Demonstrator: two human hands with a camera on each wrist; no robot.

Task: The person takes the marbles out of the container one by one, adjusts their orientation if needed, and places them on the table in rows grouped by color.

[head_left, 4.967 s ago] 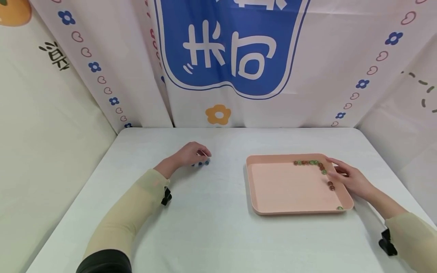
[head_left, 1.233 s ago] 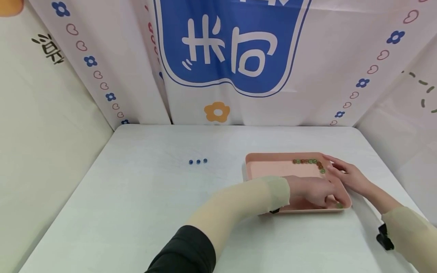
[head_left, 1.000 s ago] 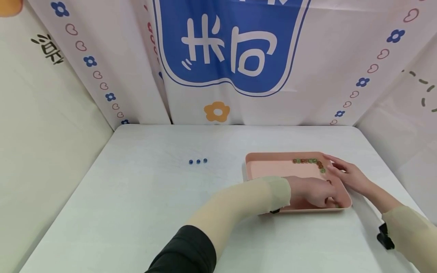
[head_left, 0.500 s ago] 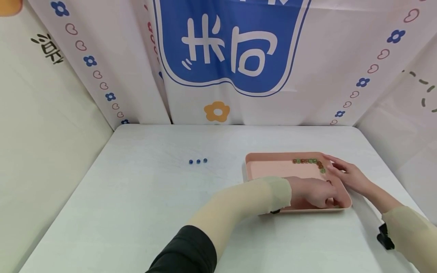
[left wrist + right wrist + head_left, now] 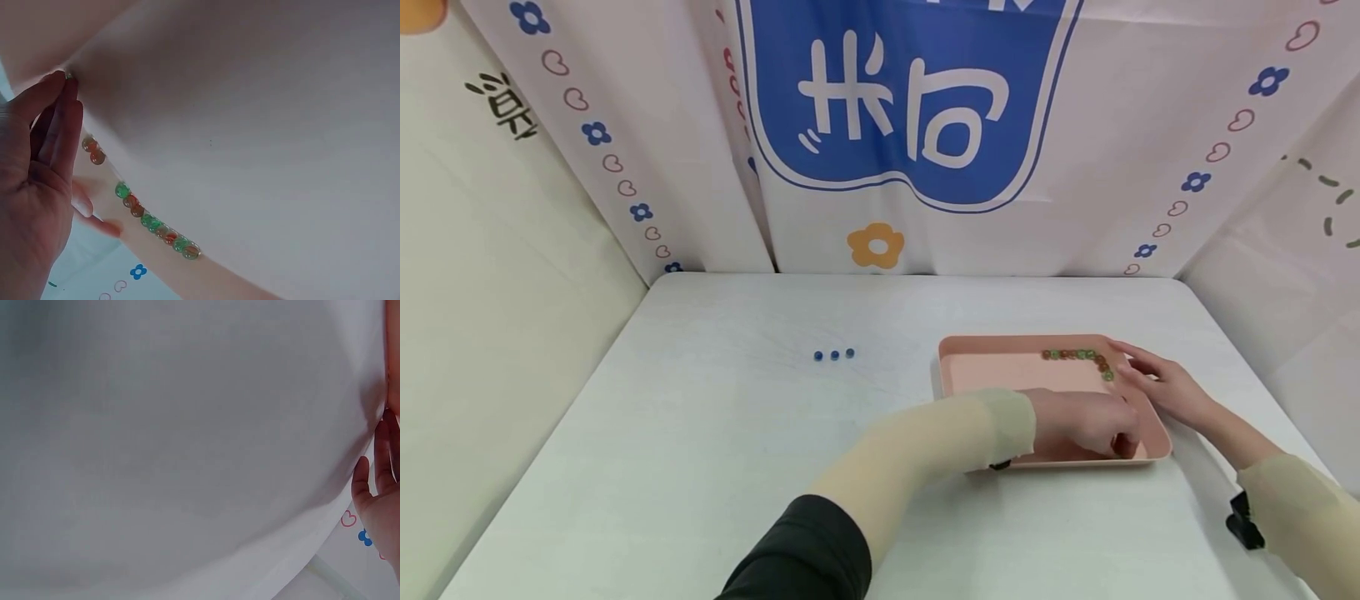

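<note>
My left hand (image 5: 1086,421) reaches into the pink tray (image 5: 1000,362), low at its near right corner. In the left wrist view its thumb and fingertips pinch a green glass marble (image 5: 69,75), mostly hidden by the fingers. My right hand (image 5: 1172,390) grips the tray's right rim, with finger ends showing over the edge and other fingers against the outside. Along the tray's far and right sides runs a row of green and brown marbles (image 5: 1072,354). Two brown marbles (image 5: 94,151) sit apart from it, beside my left fingers; in the head view the left hand largely hides them.
Three blue marbles (image 5: 834,355) lie in a short row on the white table (image 5: 700,467), left of the tray. A printed curtain (image 5: 902,100) hangs behind the table's far edge. My left forearm (image 5: 925,442) crosses the tray's near left part.
My left hand has left the blue marbles on the table and crossed right into the tray. Its fingers have closed on the green corner marble and drawn slightly left. The right hand stays on the rim.
</note>
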